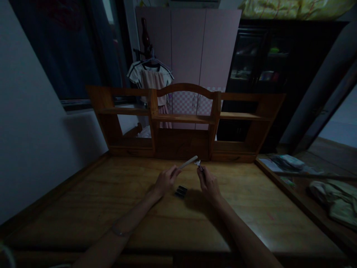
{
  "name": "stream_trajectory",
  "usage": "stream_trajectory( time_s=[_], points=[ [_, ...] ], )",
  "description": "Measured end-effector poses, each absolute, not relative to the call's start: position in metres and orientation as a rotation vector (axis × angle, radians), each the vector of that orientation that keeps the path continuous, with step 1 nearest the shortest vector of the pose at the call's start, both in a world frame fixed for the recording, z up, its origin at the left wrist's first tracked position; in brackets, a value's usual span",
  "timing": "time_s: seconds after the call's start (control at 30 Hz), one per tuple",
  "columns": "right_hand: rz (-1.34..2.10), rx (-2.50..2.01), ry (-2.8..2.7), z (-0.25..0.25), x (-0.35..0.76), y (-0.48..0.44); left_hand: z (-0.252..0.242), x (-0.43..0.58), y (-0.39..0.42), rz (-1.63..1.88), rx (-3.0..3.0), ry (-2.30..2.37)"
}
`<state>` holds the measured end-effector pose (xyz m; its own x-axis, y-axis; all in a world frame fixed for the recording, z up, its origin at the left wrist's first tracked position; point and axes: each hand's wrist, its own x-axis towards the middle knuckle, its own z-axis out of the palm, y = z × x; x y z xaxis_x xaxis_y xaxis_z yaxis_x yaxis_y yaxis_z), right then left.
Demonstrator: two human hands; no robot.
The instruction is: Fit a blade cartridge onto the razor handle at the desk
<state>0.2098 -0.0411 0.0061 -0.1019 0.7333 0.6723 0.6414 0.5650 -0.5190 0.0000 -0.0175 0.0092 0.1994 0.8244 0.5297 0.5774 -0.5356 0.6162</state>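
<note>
My left hand [165, 181] is closed around a slim, pale, straight stick [189, 162], whose free end slants up to the right. My right hand [209, 182] grips the dark handle of a small tool with a shiny silver head [198, 163]; the dim light hides its exact kind. The tool's head is close to the tip of the stick, with a narrow gap that I cannot judge in depth. Below and between both hands, a small black case [181, 191] with several compartments lies on the wooden desk [134, 219].
A wooden shelf unit [184, 118] with small drawers stands along the desk's back edge. On the right, beyond a raised rim, lie folded cloth [333, 201] and a plastic-wrapped bundle [290, 162]. A white wall [36, 123] borders the left.
</note>
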Motion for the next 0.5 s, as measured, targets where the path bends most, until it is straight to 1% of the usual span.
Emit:
stream_trajectory(
  time_s=[0.5],
  points=[
    [0.134,-1.133,-1.814,0.0084,0.2091,-0.0417,0.0115,0.0,-0.0203,1.249,2.215,1.324]
  ],
)
